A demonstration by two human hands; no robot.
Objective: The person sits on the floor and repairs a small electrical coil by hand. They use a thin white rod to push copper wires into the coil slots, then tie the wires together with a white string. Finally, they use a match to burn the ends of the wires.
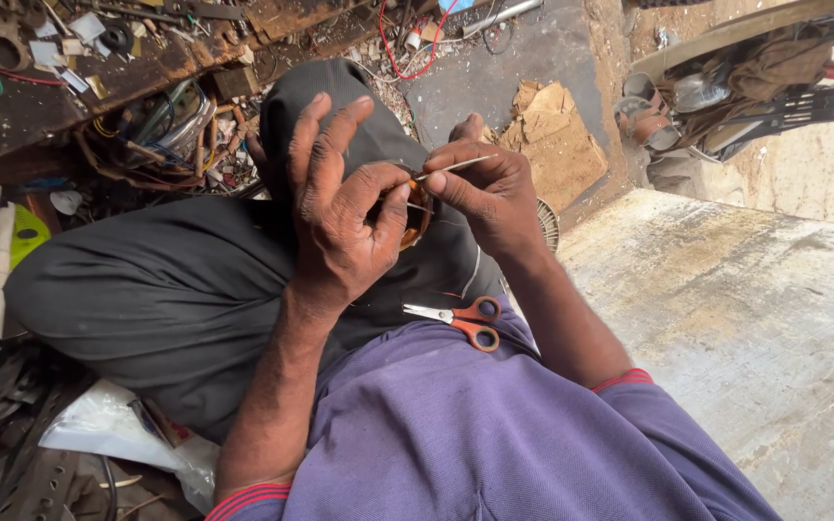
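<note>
Left hand (340, 217) pinches one round orange-brown coil (420, 214), mostly hidden behind its fingers. Right hand (485, 193) pinches one thin metal sliver (456, 167) just above the coil. One pair of orange-handled scissors (460, 318) lies below both grips, on the lap.

Left hand (340, 217) and right hand (485, 188) touching over the lap, thin strip (456, 166) in right fingers, scissors (460, 320) on lap below, cardboard (552, 135) beyond, wire clutter (156, 125) left.

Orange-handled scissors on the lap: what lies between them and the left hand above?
In the head view, only dark grey trouser cloth lies between the orange-handled scissors and the left hand; nothing else rests there.
</note>
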